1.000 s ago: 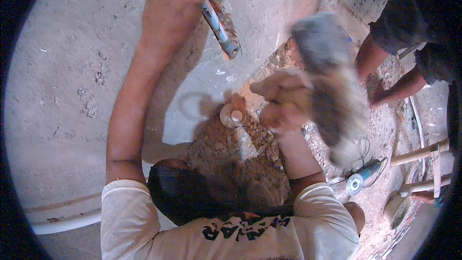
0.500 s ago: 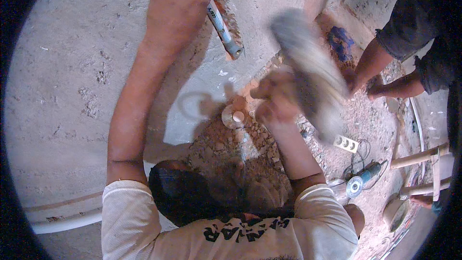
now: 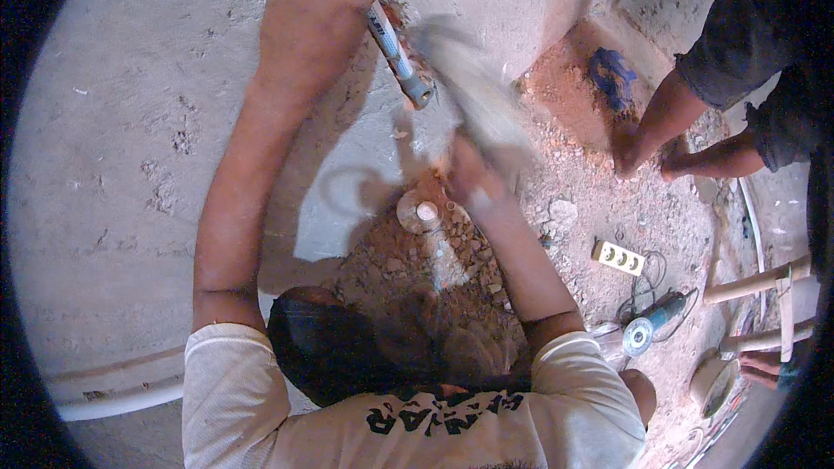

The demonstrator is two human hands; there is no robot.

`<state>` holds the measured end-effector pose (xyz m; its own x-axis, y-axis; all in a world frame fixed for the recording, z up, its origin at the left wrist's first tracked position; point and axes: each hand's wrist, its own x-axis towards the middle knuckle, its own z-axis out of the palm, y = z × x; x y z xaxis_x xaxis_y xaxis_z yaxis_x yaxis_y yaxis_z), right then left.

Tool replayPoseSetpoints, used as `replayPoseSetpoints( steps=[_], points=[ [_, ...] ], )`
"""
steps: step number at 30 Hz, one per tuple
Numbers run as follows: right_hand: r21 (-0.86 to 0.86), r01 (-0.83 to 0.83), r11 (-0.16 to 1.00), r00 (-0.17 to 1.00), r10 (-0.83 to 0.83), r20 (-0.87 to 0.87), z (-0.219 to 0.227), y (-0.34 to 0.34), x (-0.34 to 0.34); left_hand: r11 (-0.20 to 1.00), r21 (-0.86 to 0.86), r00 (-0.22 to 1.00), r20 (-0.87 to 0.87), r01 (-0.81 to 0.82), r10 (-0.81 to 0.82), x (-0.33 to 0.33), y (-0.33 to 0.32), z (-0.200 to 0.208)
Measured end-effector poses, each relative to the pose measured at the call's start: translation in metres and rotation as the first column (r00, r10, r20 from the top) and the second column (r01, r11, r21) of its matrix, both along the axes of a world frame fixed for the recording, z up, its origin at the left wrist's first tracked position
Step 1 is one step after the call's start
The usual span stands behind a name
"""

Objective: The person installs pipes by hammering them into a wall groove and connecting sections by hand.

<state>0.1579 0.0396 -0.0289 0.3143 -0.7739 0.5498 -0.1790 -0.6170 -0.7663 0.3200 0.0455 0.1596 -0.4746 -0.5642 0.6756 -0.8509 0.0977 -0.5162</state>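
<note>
At the top, my left hand (image 3: pixel 326 4) is closed round the upper part of a white and blue pipe (image 3: pixel 395 48) with a grey end fitting. The pipe slants down the grey wall beside a chipped, reddish groove. My right hand (image 3: pixel 476 169) grips a hammer-like tool (image 3: pixel 486 95), both smeared by motion. The tool's far end blurs close to the pipe's right side; whether it touches cannot be made out. Just below my right hand, a round pale disc (image 3: pixel 421 211) with a bright centre rests among broken rubble (image 3: pixel 391 256).
On the right lie a cream power strip (image 3: pixel 618 258), an angle grinder (image 3: pixel 653 323) and a bucket-like container (image 3: pixel 715 386). Another person's bare legs (image 3: pixel 665 113) stand at the upper right, near a blue cloth-like scrap (image 3: pixel 612 78). Wooden poles (image 3: pixel 756 287) jut in from the right edge.
The blurred tool has swung left, toward the pipe, and my right hand has moved left with it. My left hand and the pipe keep nearly the same place.
</note>
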Motion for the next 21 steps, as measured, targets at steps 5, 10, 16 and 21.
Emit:
replayPoseSetpoints(
  steps=[5, 10, 16, 21],
  points=[
    [-0.381, 0.069, 0.922, 0.988, -0.116, -0.100, 0.005, -0.006, -0.018, 1.000, 0.026, 0.998, -0.063, 0.006, -0.004, -0.004, 0.001, -0.005],
    [-0.593, -0.192, 0.782, 0.924, 0.347, 0.159, 0.063, -0.004, -0.046, 0.999, -0.034, 0.999, -0.033, -0.013, 0.012, 0.005, 0.001, -0.006],
    [0.046, 0.000, 0.999, 0.987, 0.007, -0.159, 0.020, -0.001, -0.009, 1.000, -0.008, 1.000, -0.012, -0.015, 0.015, -0.002, 0.000, -0.002],
    [-0.560, 0.139, 0.817, 0.986, -0.063, 0.154, 0.033, 0.006, -0.024, 1.000, -0.013, 0.999, -0.053, 0.007, -0.008, -0.008, 0.005, -0.001]
  ],
)
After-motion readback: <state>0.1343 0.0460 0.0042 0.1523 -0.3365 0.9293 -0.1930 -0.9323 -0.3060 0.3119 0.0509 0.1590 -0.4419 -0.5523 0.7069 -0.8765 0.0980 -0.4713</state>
